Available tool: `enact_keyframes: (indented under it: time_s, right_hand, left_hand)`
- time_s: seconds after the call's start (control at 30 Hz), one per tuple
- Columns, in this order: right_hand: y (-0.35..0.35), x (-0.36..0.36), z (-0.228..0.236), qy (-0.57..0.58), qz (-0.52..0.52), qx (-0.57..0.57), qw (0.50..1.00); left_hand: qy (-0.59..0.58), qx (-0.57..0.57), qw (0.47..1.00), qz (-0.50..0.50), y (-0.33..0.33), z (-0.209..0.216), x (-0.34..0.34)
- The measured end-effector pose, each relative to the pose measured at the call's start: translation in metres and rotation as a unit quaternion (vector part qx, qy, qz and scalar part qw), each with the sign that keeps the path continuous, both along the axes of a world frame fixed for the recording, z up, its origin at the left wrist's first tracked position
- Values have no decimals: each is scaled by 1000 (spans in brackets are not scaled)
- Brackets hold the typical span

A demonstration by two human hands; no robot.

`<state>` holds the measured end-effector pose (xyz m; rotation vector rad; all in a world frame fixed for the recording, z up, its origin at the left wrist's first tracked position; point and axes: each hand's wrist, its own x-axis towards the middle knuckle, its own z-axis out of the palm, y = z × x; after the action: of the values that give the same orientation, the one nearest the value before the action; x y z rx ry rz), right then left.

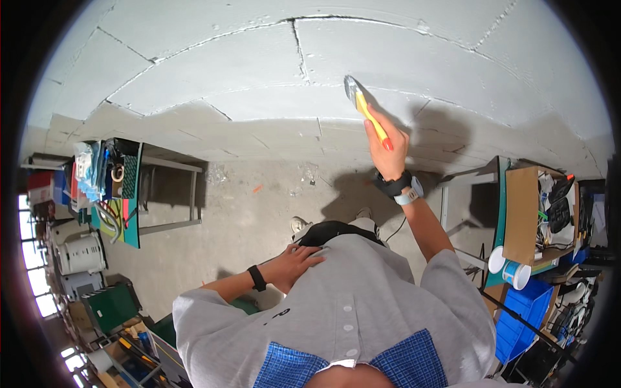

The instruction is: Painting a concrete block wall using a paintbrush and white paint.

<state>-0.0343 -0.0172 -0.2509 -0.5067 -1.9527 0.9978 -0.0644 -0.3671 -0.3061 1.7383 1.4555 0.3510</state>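
A paintbrush [371, 115] with a yellow handle and a red end is gripped in my right hand [389, 147]. Its bristles meet the block wall [246, 58], which is coated white above and bare grey along a lower band. Grooves between the blocks still show through the white coat. My left hand [294, 264] rests flat against the front of my grey shirt [369, 271], fingers stretched out and holding nothing. Dark bands circle both wrists, and a pale watch sits on the right one.
To the left stands a green-topped table [131, 213] loaded with bags and tools. On the right, another table carries a cardboard box [521, 213] of odds and ends and a white tub [516, 275]. A blue crate [522, 320] is below. Scraps lie on the concrete floor [259, 207].
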Motion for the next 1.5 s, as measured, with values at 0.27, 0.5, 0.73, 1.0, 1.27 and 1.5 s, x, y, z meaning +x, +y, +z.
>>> enact_keyframes:
  time_s: [0.27,0.5,0.73,1.0,1.27,1.5]
  right_hand:
    - [-2,-13,18,-35,-22,84,996]
    - [-24,-63,17,8,57,93,994]
    - [32,-21,-11,16,-41,93,995]
    - [51,48,16,135,-251,56,957]
    - [18,-30,12,79,-242,227,940]
    - [-66,-111,7,89,-24,179,979]
  left_hand:
    - [-4,32,999,33,-30,-10,-16]
    - [6,39,999,8,-33,-22,-30]
    - [-9,15,1000,10,-25,-14,-36]
    - [-28,7,997,71,-38,-6,-20]
    - [-26,31,992,124,-68,-26,-10]
    - [0,-14,991,132,-85,-22,-20]
